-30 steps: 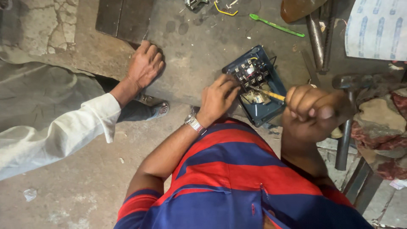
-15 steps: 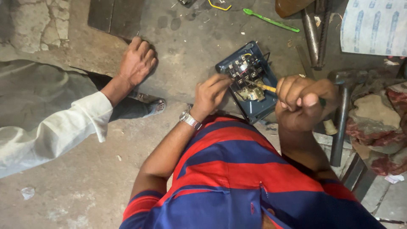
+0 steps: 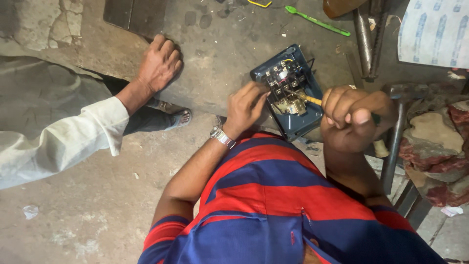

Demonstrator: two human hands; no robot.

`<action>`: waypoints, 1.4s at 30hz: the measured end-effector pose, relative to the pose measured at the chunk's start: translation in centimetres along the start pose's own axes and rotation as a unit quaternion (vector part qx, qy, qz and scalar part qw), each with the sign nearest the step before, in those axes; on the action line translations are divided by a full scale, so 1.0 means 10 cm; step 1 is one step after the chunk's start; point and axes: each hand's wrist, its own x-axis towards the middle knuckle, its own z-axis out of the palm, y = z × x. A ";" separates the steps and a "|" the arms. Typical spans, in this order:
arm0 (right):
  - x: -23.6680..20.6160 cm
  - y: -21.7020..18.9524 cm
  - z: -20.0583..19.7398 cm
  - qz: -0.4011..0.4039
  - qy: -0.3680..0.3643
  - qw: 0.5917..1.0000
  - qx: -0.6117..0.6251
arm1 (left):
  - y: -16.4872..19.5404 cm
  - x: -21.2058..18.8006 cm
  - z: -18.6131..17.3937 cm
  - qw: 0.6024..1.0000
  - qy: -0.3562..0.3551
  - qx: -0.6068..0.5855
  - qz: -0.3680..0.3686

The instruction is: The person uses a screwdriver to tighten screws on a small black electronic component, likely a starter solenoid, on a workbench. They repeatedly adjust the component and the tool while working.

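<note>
The fingers (image 3: 348, 101) of the right hand (image 3: 354, 117) are curled tight into a fist around the handle of a screwdriver (image 3: 312, 100), whose yellow collar and thin shaft stick out to the left, the tip down among the metal parts inside a blue switch box (image 3: 289, 93). The left hand (image 3: 245, 107), with a metal wristwatch (image 3: 222, 136) on its wrist, lies against the box's left edge; its fingers (image 3: 256, 93) are bent and pressed on the rim and the nearest terminals, steadying the box rather than wrapping round anything. The box lies open and tilted on a grey concrete slab (image 3: 215, 54), its inside showing dark terminal blocks, coloured wires and a brass-coloured mechanism in the middle. Both arms come from a red and blue striped shirt (image 3: 273, 205) at the bottom of the view. To the left, another person's hand (image 3: 159, 63) rests flat on the slab, well apart from the box, at the end of a white sleeve (image 3: 63, 142); a sandalled foot (image 3: 176, 116) shows just below the slab edge. Beyond the box lie a green plastic tool (image 3: 317, 20) and dark metal rods (image 3: 364, 39), and a hammer (image 3: 395, 127) stands just right of the fist
</note>
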 end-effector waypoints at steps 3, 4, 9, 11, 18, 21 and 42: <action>-0.01 0.00 -0.02 -0.001 0.000 1.000 0.001 | 0.00 -0.01 0.02 1.000 0.009 0.000 0.020; -0.01 0.01 -0.02 0.000 0.001 1.000 0.004 | 0.00 -0.02 0.04 1.000 0.010 0.001 0.018; 0.02 0.17 -0.02 -0.019 -0.031 0.998 0.059 | -0.04 -0.07 0.12 1.000 0.004 -0.015 -0.017; -0.01 0.22 0.01 0.013 -0.012 0.999 0.048 | -0.07 -0.08 0.15 0.999 -0.003 -0.032 -0.024; 0.01 0.43 0.06 0.017 0.034 0.999 0.007 | -0.14 -0.04 0.13 0.997 0.016 -0.048 -0.056; 0.04 0.49 0.05 0.010 0.057 0.998 0.001 | -0.17 -0.01 0.10 0.998 0.009 -0.052 -0.040; -0.05 0.57 0.11 -0.040 0.086 0.988 -0.122 | -0.29 0.04 0.06 0.995 -0.018 -0.075 -0.056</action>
